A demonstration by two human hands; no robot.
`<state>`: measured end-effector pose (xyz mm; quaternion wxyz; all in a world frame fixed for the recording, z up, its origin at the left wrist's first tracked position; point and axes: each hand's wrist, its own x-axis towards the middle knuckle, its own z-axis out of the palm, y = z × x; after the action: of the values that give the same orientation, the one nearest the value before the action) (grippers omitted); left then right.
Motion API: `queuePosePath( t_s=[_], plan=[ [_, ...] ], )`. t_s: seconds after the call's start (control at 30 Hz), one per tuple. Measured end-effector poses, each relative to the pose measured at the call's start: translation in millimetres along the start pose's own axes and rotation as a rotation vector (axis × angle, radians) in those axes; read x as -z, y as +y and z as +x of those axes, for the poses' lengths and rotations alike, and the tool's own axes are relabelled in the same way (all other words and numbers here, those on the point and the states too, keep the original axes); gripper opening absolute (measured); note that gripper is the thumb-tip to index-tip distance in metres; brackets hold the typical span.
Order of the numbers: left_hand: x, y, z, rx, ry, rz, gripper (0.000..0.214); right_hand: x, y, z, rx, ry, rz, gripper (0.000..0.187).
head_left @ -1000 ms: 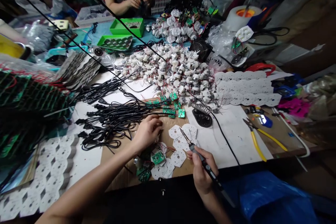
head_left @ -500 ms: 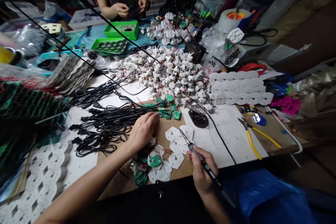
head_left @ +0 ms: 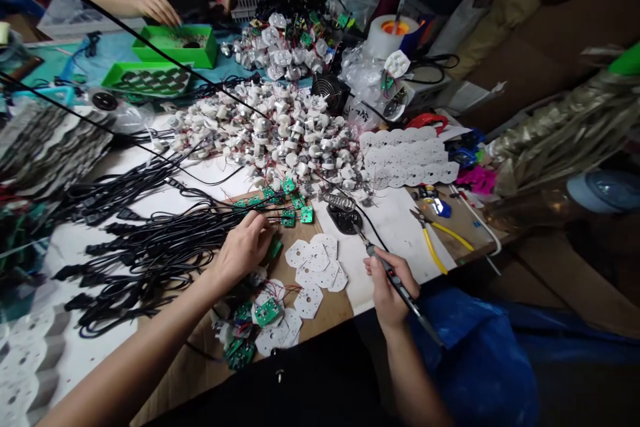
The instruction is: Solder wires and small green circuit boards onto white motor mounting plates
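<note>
My right hand [head_left: 393, 283] grips a soldering iron [head_left: 395, 280], whose tip points at the black soldering iron stand [head_left: 345, 219] with its coiled spring. Over the tail ends of the black power cords [head_left: 170, 247], my left hand [head_left: 245, 243] is closed. A small tilted green circuit board [head_left: 274, 248] shows at its fingertips and looks pinched there. More green boards [head_left: 287, 217] lie just beyond. White hexagonal plates [head_left: 310, 267] overlap on the cardboard between my hands. Nearer to me, wired boards [head_left: 269, 312] rest among further white plates.
A large heap of white lamp parts [head_left: 280, 127] fills the middle. White scalloped panels [head_left: 407, 157] and yellow-handled cutters [head_left: 437, 237] lie to the right. Across the table, a co-worker's hand [head_left: 159, 7] reaches over a green tray [head_left: 175, 47]. A black cable crosses the view.
The view has swung right. The soldering iron's tip has moved from above the white plates to the stand. My left hand has drawn slightly back, with a green board now at its fingertips.
</note>
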<state>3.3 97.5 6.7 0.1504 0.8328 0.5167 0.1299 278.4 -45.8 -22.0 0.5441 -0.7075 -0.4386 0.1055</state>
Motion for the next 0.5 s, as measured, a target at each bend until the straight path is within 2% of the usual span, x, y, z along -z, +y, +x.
queuePosePath(
  t_s=[0.13,0.23,0.4,0.5],
  plan=[
    [4.0,2,-5,0.02,-0.086,0.048,0.038,-1,2,7,0.037,-0.034,-0.07,0.025],
    [8.9,6,-7,0.022,-0.16,0.005,0.037,-5,-3,9,0.11,-0.057,-0.102,0.021],
    [16.2,12,-2,0.078,-0.297,-0.193,0.019,-10,-8,12,0.187,-0.048,-0.153,0.018],
    [19.0,14,2,0.11,-0.374,-0.361,0.022,-11,-7,13,0.225,-0.041,-0.168,0.017]
  ],
)
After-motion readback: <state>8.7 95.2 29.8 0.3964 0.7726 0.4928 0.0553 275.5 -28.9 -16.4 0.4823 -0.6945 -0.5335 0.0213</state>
